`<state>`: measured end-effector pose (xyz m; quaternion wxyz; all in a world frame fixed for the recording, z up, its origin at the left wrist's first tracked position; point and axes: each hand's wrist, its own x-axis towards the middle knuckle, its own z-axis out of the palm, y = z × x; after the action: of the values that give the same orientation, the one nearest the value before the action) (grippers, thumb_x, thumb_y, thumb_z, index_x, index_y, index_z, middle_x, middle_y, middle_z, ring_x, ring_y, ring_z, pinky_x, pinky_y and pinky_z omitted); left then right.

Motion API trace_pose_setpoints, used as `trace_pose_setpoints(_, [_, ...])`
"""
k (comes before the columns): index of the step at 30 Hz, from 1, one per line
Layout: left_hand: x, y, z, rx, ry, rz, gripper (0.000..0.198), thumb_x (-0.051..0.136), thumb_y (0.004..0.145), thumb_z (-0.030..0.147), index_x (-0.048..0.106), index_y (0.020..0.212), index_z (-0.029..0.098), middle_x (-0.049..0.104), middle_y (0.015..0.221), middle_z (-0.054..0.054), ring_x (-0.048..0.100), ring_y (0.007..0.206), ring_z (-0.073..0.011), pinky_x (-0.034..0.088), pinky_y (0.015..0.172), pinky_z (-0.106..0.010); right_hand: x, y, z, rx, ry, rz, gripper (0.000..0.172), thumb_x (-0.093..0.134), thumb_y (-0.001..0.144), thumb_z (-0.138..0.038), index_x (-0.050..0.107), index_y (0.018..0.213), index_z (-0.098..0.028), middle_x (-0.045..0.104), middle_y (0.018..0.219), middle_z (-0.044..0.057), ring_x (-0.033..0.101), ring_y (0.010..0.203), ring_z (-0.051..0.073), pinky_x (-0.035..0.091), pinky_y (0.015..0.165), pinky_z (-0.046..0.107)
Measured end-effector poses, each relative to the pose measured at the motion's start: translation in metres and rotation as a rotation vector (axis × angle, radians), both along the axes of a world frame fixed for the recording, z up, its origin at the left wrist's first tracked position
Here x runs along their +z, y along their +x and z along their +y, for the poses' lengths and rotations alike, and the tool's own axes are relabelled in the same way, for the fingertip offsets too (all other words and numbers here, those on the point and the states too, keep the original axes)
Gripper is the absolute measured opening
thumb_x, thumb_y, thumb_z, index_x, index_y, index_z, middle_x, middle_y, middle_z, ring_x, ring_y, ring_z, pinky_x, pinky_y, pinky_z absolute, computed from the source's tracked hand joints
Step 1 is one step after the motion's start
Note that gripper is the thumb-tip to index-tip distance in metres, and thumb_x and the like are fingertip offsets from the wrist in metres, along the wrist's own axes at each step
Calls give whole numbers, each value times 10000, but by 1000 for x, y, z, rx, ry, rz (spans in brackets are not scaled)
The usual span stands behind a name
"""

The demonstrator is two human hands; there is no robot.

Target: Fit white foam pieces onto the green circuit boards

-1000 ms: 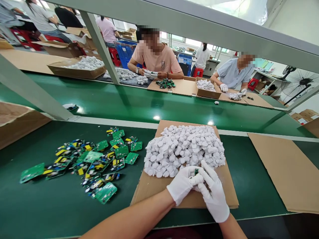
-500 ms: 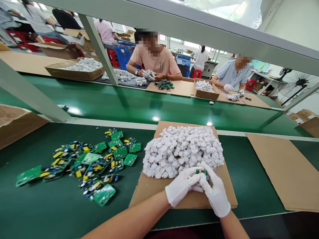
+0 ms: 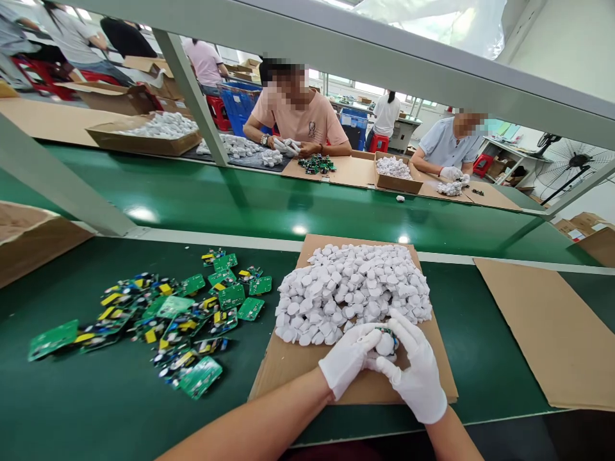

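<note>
Both my hands wear white gloves and meet over the front of a cardboard sheet (image 3: 281, 378). Between them is a small green circuit board (image 3: 395, 340), mostly hidden by a round white piece (image 3: 385, 344) on its near side. My left hand (image 3: 346, 360) grips the board from the left. My right hand (image 3: 418, 368) curls around its right side, fingers over the far edge and thumb low in front. Just beyond my fingers rises a heap of small white pieces (image 3: 353, 288). Left of the sheet, loose circuit boards (image 3: 230, 294) with yellow and black parts lie in a pile.
A green conveyor belt (image 3: 250, 208) runs behind a pale rail, with a small white item (image 3: 400, 198) on it. Grey posts (image 3: 187, 96) frame the bench. A cardboard box (image 3: 38, 240) stands left, another sheet (image 3: 542, 333) lies right. Two people work across the belt.
The right thumb has swung lower and the right fingers have spread wider. A round white piece now shows against the board. On the belt, the small white item has shifted left.
</note>
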<state>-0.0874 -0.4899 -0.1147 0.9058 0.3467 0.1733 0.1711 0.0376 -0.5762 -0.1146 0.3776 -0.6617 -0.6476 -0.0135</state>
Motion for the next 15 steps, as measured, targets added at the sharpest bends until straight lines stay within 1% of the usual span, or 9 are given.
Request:
trace_pose_setpoints(2, [-3,1,-1,3,-58,20,331,588,763,435,594,905,136,544,722,-28,524,597,-105,462,608,-276,1,-1,2,-17,70,-132,340,600,783,-264,605,1123,-252,588,1194,97,567,1068,252,521,845,404])
trace_pose_setpoints(3, [-5,2,-2,11,-86,38,339,585,766,439,588,937,147,551,722,-26,521,585,-101,465,595,-274,0,-1,4,-11,103,-180,298,591,791,-222,626,1085,-258,613,1153,87,574,1052,241,524,838,403])
trace_pose_setpoints(5, [-5,2,-3,39,-116,69,337,592,763,442,582,941,157,556,721,-21,516,573,-92,469,575,-261,-4,-1,6,20,156,-249,299,594,794,-181,624,1081,-261,654,1078,64,575,1048,223,523,843,401])
trace_pose_setpoints(7, [-3,3,-4,54,-112,89,331,621,743,444,579,885,148,544,692,-10,512,558,-82,473,566,-252,-7,0,7,48,174,-294,304,596,800,-178,619,1089,-269,674,1042,42,566,1069,219,526,841,395])
trace_pose_setpoints(9, [1,2,-3,38,-81,90,343,662,705,444,567,806,130,529,654,-3,513,547,-79,472,555,-241,-6,1,5,77,126,-278,282,570,823,-232,620,1097,-279,641,1128,46,529,1127,237,517,857,411])
trace_pose_setpoints(11, [7,1,-2,16,-33,85,346,709,658,418,556,734,118,521,635,1,509,539,-71,457,532,-212,-2,1,1,122,22,-135,324,482,872,-329,573,1177,-269,525,1294,68,463,1203,264,473,925,448])
trace_pose_setpoints(13, [11,1,0,1,19,110,330,727,637,393,566,709,114,539,672,-11,535,565,-82,450,518,-194,1,-1,-2,138,-55,124,439,346,916,-391,426,1321,-240,400,1399,87,410,1251,263,415,990,458])
trace_pose_setpoints(15, [10,1,1,11,64,159,319,718,640,396,588,720,116,562,709,-26,569,599,-103,462,525,-203,0,-4,-3,116,-73,370,519,292,929,-405,252,1407,-207,349,1428,104,392,1266,248,389,1014,441])
